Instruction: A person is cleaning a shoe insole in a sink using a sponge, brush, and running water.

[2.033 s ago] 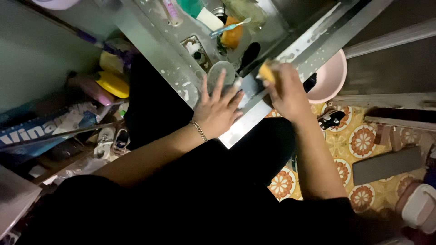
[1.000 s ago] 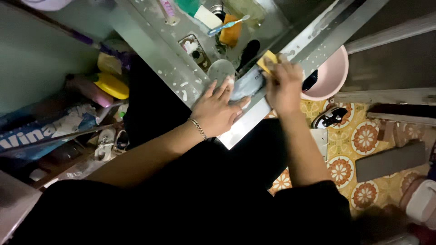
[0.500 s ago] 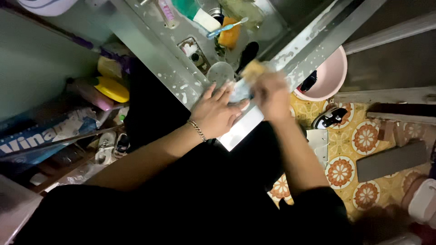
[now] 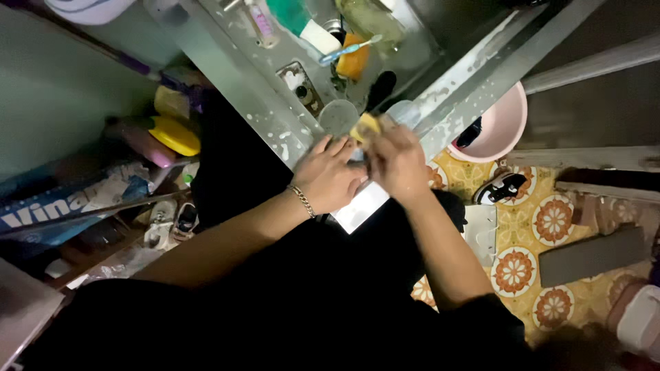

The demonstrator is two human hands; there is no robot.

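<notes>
While our right hand [image 4: 397,163] has swung back from the counter edge, we are now gripping the yellow sponge [image 4: 365,126] above a clear lid [image 4: 357,154] that our left hand [image 4: 328,173] is pinning flat, so scrubbing is continuing. We are standing at a wet steel counter [image 4: 275,103], with a pink basin [image 4: 500,130] sitting on patterned floor tiles [image 4: 536,227].

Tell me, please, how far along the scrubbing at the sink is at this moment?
Under way. The right hand presses a yellow sponge on a clear glass item steadied by the left hand. Soap flecks dot the sink rim. Not yet rinsed; a round container and bottles wait in the basin.
</notes>
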